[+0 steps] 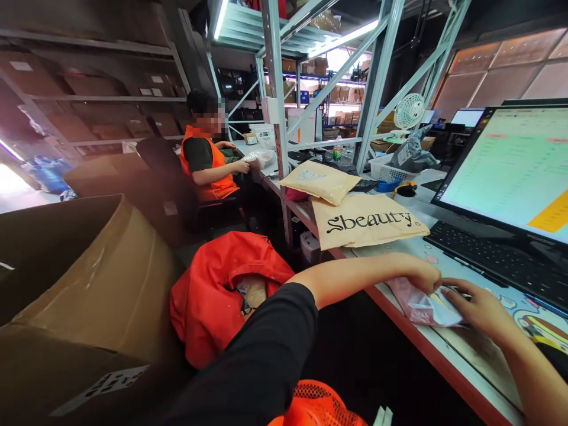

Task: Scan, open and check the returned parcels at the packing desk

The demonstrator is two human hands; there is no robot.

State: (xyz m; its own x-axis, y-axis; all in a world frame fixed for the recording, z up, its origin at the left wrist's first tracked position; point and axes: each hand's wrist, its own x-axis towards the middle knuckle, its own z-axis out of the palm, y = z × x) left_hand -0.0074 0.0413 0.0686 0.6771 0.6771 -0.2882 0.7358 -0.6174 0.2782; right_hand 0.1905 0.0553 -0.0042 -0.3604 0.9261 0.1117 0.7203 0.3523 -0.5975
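My left hand (pixel 421 275) and my right hand (pixel 477 305) meet on a small pink plastic mailer bag (pixel 421 307) lying at the near edge of the white desk (pixel 470 361). The left hand's fingers are curled down onto the bag's top edge. The right hand presses on its right side, with the fingers bent over a pale part of the bag. A black keyboard (pixel 497 257) lies just behind my hands.
A tan "beauty" mailer (pixel 368 222) and a padded envelope (pixel 319 180) lie further along the desk. A lit monitor (pixel 510 168) stands at right. An orange sack (pixel 222 290) and large cardboard boxes (pixel 89 278) sit on the floor at left. A seated person in an orange vest (pixel 208 160) works beyond.
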